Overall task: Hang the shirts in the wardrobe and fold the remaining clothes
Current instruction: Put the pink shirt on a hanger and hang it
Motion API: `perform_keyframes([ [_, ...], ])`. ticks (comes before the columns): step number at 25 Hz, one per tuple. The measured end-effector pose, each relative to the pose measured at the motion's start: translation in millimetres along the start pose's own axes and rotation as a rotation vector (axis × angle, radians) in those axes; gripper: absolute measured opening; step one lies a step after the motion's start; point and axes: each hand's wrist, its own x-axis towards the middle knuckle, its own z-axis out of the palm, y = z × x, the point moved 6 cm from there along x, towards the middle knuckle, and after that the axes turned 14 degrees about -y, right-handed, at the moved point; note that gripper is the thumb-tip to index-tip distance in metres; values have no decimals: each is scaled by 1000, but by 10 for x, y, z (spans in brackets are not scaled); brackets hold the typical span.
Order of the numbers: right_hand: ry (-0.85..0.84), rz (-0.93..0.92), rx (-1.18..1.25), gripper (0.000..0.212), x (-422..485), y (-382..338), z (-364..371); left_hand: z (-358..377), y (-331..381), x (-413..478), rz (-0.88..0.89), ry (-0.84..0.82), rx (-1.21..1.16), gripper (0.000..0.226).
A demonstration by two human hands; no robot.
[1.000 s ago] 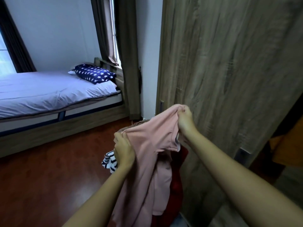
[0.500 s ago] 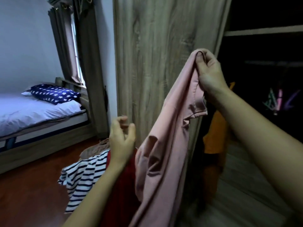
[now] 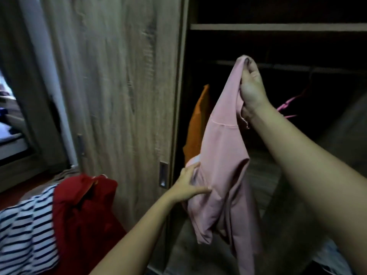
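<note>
A pink shirt (image 3: 222, 161) hangs in front of the open wardrobe (image 3: 278, 46). My right hand (image 3: 251, 86) grips its top edge and holds it up near the dark hanging rail (image 3: 288, 67). Lower down, my left hand (image 3: 187, 184) holds the shirt's side, thumb in front and fingers behind the cloth. An orange garment (image 3: 197, 124) hangs inside the wardrobe behind the pink shirt. A pink hanger (image 3: 289, 103) shows on the rail to the right of my right hand. At the lower left lie a red garment (image 3: 85, 211) and a navy-and-white striped one (image 3: 25, 235).
The wooden sliding door (image 3: 119, 86) with a recessed handle (image 3: 163, 174) stands left of the opening. A shelf (image 3: 278, 26) crosses the wardrobe above the rail. A curtain (image 3: 25, 76) and a bed edge (image 3: 12, 143) sit at the far left.
My view has swung right toward the wardrobe's inside. My right hand carried the pink shirt up toward the rail. My left hand, empty half a second ago, now holds the shirt's side.
</note>
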Motion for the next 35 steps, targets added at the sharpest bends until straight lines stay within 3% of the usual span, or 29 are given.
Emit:
perform_keyframes([
  [1,33,-12,-13,16,-56,-97,-158,60,97,107,53,-12,11,103],
  [3,57,-42,-59,18,-156,-292,-422,139,149,286,48,15,-204,108],
  [6,62,-74,-154,17,-288,-552,-703,158,63,395,-184,188,-388,100],
  [8,115,-69,-208,17,-326,-604,-914,323,41,457,-269,37,-441,85],
  [13,272,35,-717,23,-513,-522,-1636,102,390,419,-88,38,-494,50],
  [17,170,131,-932,19,-656,-188,-1898,-163,1001,358,20,160,-529,30],
  [21,-184,417,-1282,22,-694,251,-1812,-64,1583,344,142,205,-665,48],
  [23,-294,435,-1368,27,-773,359,-1637,-23,1739,334,189,218,-673,56],
  [25,-205,349,-1319,21,-870,313,-1412,9,1812,338,225,214,-629,57],
  [27,-40,366,-1046,18,-1039,328,-1211,17,1792,371,231,227,-549,55],
  [30,42,394,-662,27,-1353,467,-858,-102,1816,333,246,385,-159,44],
  [33,15,369,-727,34,-1570,611,-664,-196,1906,186,297,518,151,32],
  [35,-28,381,-844,27,-1609,721,-664,-273,1952,109,342,598,269,26],
])
